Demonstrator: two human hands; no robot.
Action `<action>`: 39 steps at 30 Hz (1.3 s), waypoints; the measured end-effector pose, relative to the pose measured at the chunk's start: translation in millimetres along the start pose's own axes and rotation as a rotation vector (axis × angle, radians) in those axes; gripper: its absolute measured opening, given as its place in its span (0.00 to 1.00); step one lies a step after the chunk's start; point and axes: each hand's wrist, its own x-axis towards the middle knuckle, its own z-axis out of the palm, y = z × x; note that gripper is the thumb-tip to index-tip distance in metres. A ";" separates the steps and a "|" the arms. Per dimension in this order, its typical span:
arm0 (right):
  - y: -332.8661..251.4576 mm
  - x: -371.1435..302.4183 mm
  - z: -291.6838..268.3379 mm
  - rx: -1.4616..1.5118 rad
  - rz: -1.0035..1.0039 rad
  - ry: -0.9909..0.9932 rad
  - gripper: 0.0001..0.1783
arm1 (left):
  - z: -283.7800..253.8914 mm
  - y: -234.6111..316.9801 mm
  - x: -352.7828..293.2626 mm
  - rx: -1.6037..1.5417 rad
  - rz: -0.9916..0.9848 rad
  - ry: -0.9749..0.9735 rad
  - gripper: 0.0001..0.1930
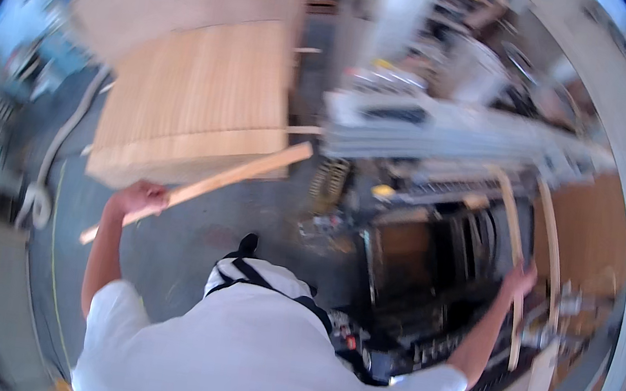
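Note:
My left hand [142, 197] is wrapped round a long wooden strip [246, 171], gripping it near its lower left end. The strip slants up to the right, in front of a large stack of pale wooden boards [197, 85]. Out to the right, my right hand [521, 281] is closed on a second, thinner wooden strip [512, 210], which runs above and below my fist. Just beyond it stands a similar wooden strip [550, 239], apart from my fingers. Both arms are spread wide, and the picture is somewhat blurred.
Long grey metal profiles [456, 131] lie at the far right. Below them is a dark machine or rack [439, 260] close to my right side. A pale hose [67, 139] curls over the grey floor [189, 238] on the left. A brown panel [590, 224] leans by the right wall.

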 end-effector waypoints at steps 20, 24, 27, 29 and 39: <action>-365.5 -431.3 8.8 0.502 -0.212 -0.724 0.11 | -333.8 -345.1 221.1 -0.160 -0.426 1.042 0.21; -365.6 -449.8 -19.1 0.312 -0.198 -0.741 0.12 | -347.3 -357.0 272.5 -0.104 -0.465 0.986 0.21; -331.9 -445.7 -25.1 0.327 -0.128 -0.672 0.13 | -355.3 -357.7 301.9 -0.065 -0.455 0.967 0.22; -325.3 -445.3 -35.4 0.299 -0.054 -0.649 0.13 | -363.9 -346.9 304.9 -0.062 -0.464 0.924 0.22; -311.6 -503.7 -68.3 0.268 0.174 -0.692 0.15 | -355.5 -368.1 349.9 0.233 -0.440 0.954 0.21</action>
